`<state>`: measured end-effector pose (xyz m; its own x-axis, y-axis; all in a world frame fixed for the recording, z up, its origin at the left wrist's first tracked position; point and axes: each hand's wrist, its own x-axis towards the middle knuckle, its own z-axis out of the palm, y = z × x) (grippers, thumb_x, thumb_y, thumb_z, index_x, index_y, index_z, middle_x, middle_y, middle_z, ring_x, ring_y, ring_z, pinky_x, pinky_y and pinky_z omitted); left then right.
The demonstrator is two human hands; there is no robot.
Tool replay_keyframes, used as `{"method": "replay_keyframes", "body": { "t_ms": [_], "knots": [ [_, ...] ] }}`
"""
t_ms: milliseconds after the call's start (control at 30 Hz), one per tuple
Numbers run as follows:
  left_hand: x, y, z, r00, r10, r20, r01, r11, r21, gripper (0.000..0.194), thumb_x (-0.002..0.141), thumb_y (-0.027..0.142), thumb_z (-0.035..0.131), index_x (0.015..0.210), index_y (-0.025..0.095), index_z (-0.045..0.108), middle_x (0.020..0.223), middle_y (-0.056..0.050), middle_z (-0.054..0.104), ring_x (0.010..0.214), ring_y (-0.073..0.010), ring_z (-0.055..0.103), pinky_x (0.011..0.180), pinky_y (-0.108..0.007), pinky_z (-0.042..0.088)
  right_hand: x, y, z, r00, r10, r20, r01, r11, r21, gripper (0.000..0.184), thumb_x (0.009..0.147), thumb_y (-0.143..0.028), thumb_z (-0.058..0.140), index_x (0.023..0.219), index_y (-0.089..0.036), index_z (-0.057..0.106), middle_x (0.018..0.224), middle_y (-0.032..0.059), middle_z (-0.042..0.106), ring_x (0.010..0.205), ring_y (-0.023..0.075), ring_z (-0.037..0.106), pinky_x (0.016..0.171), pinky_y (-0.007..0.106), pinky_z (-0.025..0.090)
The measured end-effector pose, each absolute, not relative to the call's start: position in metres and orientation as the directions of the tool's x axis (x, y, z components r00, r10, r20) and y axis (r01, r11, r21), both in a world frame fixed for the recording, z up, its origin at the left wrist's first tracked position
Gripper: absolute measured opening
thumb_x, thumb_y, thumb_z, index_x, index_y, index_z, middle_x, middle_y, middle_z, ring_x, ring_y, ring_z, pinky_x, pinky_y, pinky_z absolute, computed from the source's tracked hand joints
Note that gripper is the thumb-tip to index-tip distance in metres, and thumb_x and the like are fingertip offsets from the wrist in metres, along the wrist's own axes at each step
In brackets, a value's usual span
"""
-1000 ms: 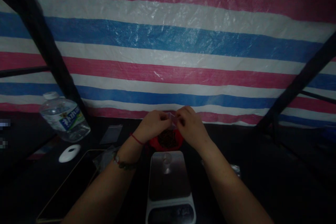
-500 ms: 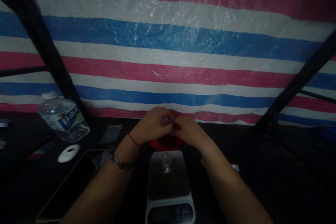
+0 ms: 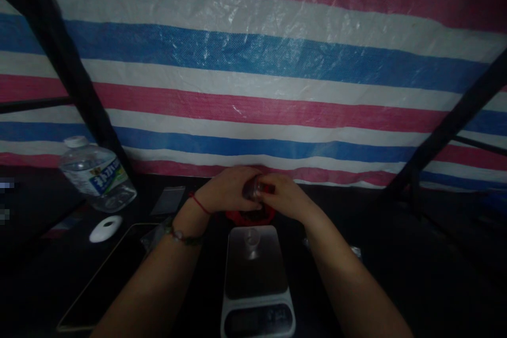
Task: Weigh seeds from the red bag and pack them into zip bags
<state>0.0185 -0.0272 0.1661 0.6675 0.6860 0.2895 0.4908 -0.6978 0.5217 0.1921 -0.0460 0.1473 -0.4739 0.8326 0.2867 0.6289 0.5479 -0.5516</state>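
Both my hands meet above a red tray [image 3: 234, 218] that has small dark bits in it. Curled round a small clear plastic bag [image 3: 252, 189] with something dark showing through it, my left hand [image 3: 228, 189] is closed. My right hand [image 3: 285, 195] pinches the bag's right edge with thumb and finger; a patch of red shows between these fingers. Dim light hides the finer details. Nearer me lies a kitchen scale [image 3: 256, 274] with a small clear cup [image 3: 252, 240] on the far end of its metal plate.
On the left stand a large clear bottle [image 3: 97, 174] and a white oval object [image 3: 105, 228]. A flat clear bag [image 3: 168, 200] and a dark tablet-like slab [image 3: 106, 280] lie there too. Dark frame bars [image 3: 439, 127] slope in front of a striped plastic sheet [image 3: 277, 111].
My left hand has opened its curl a little and turned, so more of the bag with its dark look shows. The right fingers have shifted slightly along its edge.
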Motion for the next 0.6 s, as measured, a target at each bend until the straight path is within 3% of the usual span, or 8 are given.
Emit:
{"method": "replay_keyframes", "body": {
  "t_ms": [100,200,267,367,433,500,600],
  "knots": [
    [0.015,-0.023,0.162,0.653,0.679,0.335,0.517,-0.723,0.458,0.052,0.064,0.036,0.069,0.113,0.022,0.062,0.116,-0.007,0.064,0.109,-0.0263,0.056,0.095,-0.037,0.041,0.192,-0.043,0.145,-0.440,0.833,0.335,0.609,0.551,-0.570,0.020,0.083,-0.011,0.050,0.083,-0.017,0.068,0.086,0.0027,0.069,0.080,0.0138,0.060,0.076,0.028,0.043],
    [0.009,-0.016,0.158,0.567,0.735,0.372,0.624,-0.678,0.388,0.048,0.067,0.039,0.066,0.111,0.019,0.061,0.111,-0.009,0.064,0.104,-0.0268,0.057,0.093,-0.038,0.042,0.195,-0.042,0.144,-0.230,0.853,0.469,0.641,0.496,-0.586,0.021,0.085,-0.013,0.046,0.093,-0.015,0.065,0.090,0.0049,0.067,0.082,0.0147,0.059,0.075,0.029,0.043],
    [0.003,-0.010,0.157,0.506,0.777,0.373,0.698,-0.624,0.353,0.047,0.069,0.041,0.064,0.109,0.017,0.061,0.107,-0.011,0.065,0.100,-0.0272,0.058,0.090,-0.038,0.043,0.197,-0.046,0.147,-0.165,0.861,0.481,0.688,0.450,-0.569,0.021,0.086,-0.017,0.047,0.099,-0.014,0.063,0.091,0.0061,0.066,0.082,0.0155,0.059,0.073,0.029,0.043],
    [-0.005,-0.002,0.155,0.476,0.799,0.368,0.748,-0.587,0.308,0.051,0.070,0.043,0.062,0.113,0.016,0.058,0.111,-0.012,0.063,0.101,-0.0271,0.058,0.091,-0.038,0.043,0.196,-0.057,0.149,-0.417,0.868,0.270,0.718,0.497,-0.487,0.023,0.081,-0.030,0.061,0.099,-0.017,0.064,0.094,0.0059,0.067,0.082,0.0168,0.060,0.072,0.028,0.043],
    [-0.008,0.001,0.154,0.466,0.807,0.362,0.765,-0.574,0.294,0.052,0.071,0.042,0.061,0.115,0.015,0.057,0.112,-0.012,0.063,0.101,-0.0267,0.058,0.090,-0.036,0.043,0.190,-0.065,0.146,-0.574,0.816,0.068,0.720,0.542,-0.433,0.040,0.070,-0.039,0.072,0.103,-0.018,0.066,0.101,0.0070,0.068,0.086,0.0192,0.062,0.072,0.028,0.044],
    [-0.007,0.001,0.152,0.452,0.823,0.344,0.779,-0.552,0.297,0.047,0.072,0.039,0.059,0.113,0.016,0.058,0.108,-0.011,0.064,0.098,-0.0256,0.059,0.087,-0.035,0.044,0.181,-0.069,0.139,-0.615,0.785,-0.080,0.754,0.555,-0.350,0.052,0.062,-0.038,0.078,0.108,-0.018,0.066,0.106,0.0095,0.068,0.091,0.0227,0.063,0.071,0.028,0.045],
    [-0.004,0.002,0.146,0.418,0.857,0.300,0.802,-0.504,0.321,0.039,0.074,0.036,0.057,0.107,0.017,0.059,0.102,-0.011,0.066,0.091,-0.0242,0.061,0.081,-0.033,0.044,0.168,-0.068,0.125,-0.616,0.765,-0.188,0.785,0.576,-0.228,0.035,0.069,-0.025,0.070,0.103,-0.017,0.069,0.099,0.0103,0.071,0.088,0.0227,0.066,0.069,0.027,0.046]
  ]
}}
